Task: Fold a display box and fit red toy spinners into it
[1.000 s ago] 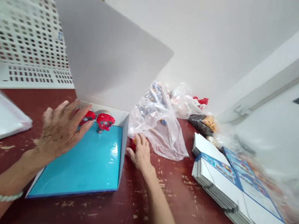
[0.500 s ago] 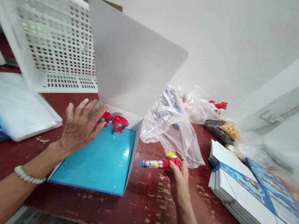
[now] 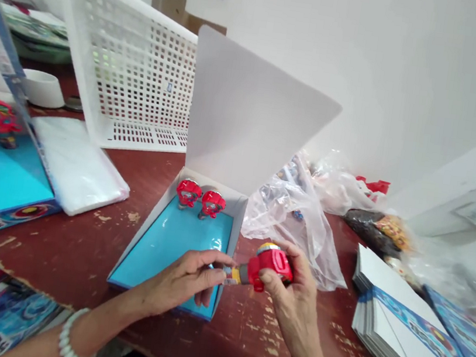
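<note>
My left hand has come off the two red toys at the back of the open box and now pinches the tip of the red toy figure. My right hand, which picked that figure up off the table beside the plastic bag, has brought it in front of the box.
</note>
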The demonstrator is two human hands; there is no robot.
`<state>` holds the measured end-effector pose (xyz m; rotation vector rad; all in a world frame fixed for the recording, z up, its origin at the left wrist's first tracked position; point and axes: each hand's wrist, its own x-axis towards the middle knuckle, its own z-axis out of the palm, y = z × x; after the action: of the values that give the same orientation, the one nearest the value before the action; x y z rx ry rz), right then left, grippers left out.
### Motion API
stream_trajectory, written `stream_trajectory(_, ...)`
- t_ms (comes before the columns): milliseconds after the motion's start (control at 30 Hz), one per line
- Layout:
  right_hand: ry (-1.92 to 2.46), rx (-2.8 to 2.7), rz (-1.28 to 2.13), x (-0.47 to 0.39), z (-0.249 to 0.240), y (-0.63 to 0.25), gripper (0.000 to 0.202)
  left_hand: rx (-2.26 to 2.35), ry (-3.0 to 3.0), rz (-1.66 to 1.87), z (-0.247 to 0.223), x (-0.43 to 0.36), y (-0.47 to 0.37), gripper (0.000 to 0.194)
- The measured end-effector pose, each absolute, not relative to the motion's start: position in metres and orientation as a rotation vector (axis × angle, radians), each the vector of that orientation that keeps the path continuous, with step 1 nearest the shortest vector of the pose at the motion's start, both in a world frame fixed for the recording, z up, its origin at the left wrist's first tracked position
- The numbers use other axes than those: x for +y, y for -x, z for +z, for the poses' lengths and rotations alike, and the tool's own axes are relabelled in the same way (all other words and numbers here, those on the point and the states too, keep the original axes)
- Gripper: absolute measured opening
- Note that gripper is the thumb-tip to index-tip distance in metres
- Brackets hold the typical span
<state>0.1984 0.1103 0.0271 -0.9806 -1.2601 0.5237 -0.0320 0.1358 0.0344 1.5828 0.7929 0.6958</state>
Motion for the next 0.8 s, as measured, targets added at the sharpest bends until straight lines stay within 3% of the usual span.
stream_trajectory(133,0.989,-1.434,0.724,0.111,0.033,-0.194,0.055,0.784,-1.434,0.773,0.027,0.140,0.028,0.067)
stream_trajectory(200,0.984,-1.385,0.757,0.116,0.034,-0.193,0.059,0.838,-1.566,0.827,0.032,0.145,0.028,0.057)
stream_trajectory(367,0.994,-1.336,0.276,0.153,0.042,-0.192,0.053,1.034,-2.651,1.378,0.064,0.182,0.040,0.038)
stream_trajectory(500,0.889,-1.613,0.017,0.196,0.042,-0.178,0.051,1.326,-3.176,1.137,0.077,0.220,0.048,0.034)
stream_trajectory(800,0.841,-1.969,0.236,0.221,0.044,-0.172,0.051,1.520,-3.264,0.938,0.071,0.236,0.058,0.047)
